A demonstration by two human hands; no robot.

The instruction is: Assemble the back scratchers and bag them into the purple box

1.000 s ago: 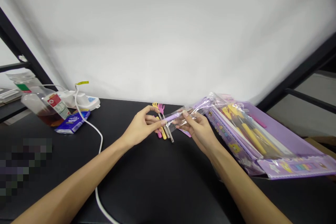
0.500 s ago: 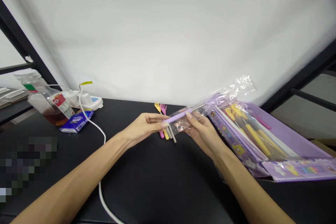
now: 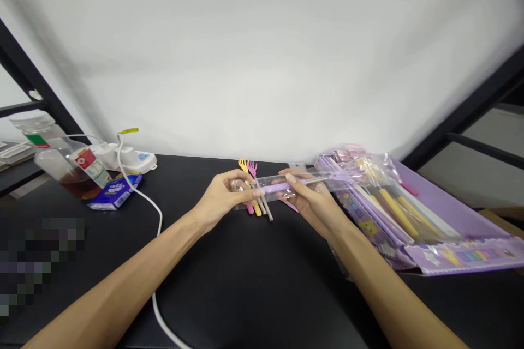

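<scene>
Since half a second ago the clear sleeve (image 3: 286, 188) has swung down from its slant and now lies level between my hands, with the purple-handled tool (image 3: 282, 187) inside it. My left hand (image 3: 223, 199) pinches the sleeve's near end between thumb and fingertips; my right hand (image 3: 313, 202) pinches the middle of it, fingers closed on the plastic over the purple handle. The tool's thin metal shaft runs on past my right hand toward the purple packs (image 3: 409, 218).

Just under and behind my left fingertips lie the small loose tools on the table (image 3: 245, 283): the yellow and pink ones (image 3: 254, 204), their forked ends pointing away from me. They are close below the sleeve; I cannot tell whether they touch it.

To the right of my right hand the purple packs in crinkled wrap fill the table out to its edge. Left of my left hand there is open black surface, crossed by the white cable (image 3: 153, 218). Further left stand the bottle (image 3: 61, 163), the blue packet (image 3: 114, 191) and the white power strip (image 3: 126, 157), well apart from my hands. Toward me, between my forearms, the table is bare.
</scene>
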